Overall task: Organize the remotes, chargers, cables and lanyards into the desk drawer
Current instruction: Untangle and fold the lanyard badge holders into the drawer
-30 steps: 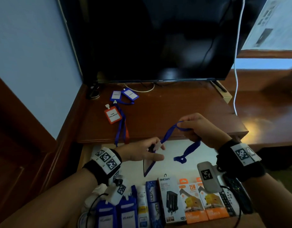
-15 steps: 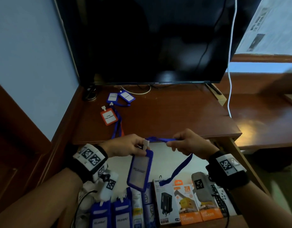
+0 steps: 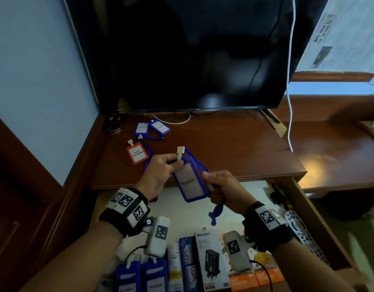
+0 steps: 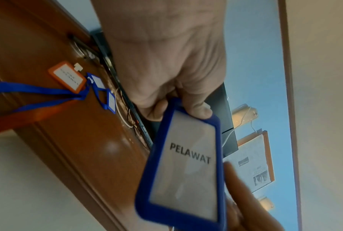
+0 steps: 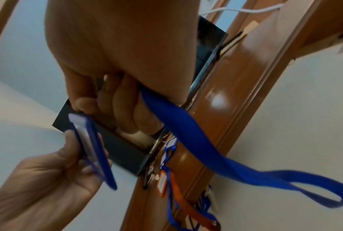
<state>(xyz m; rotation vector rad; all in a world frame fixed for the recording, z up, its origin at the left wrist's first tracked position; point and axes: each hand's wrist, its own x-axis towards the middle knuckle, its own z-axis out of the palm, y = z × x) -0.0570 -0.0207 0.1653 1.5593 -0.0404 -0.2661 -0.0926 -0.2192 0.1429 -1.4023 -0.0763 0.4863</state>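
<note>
The left hand [image 3: 160, 171] pinches the top of the blue badge holder [image 3: 190, 182], its long axis hanging toward 5 o'clock above the open drawer [image 3: 304, 218]. The right hand [image 3: 221, 188], at 4 o'clock of it, grips the strap [image 5: 196, 134] (loop end dangling), likely for wrapping.

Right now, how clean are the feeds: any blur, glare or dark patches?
Head view: dim, drawer front murky, glare patch on the desk. Left wrist: badge holder readable, its lower edge smeared. Right wrist: blue strap motion-blurred, wide-angle bending the desk edge.
</note>
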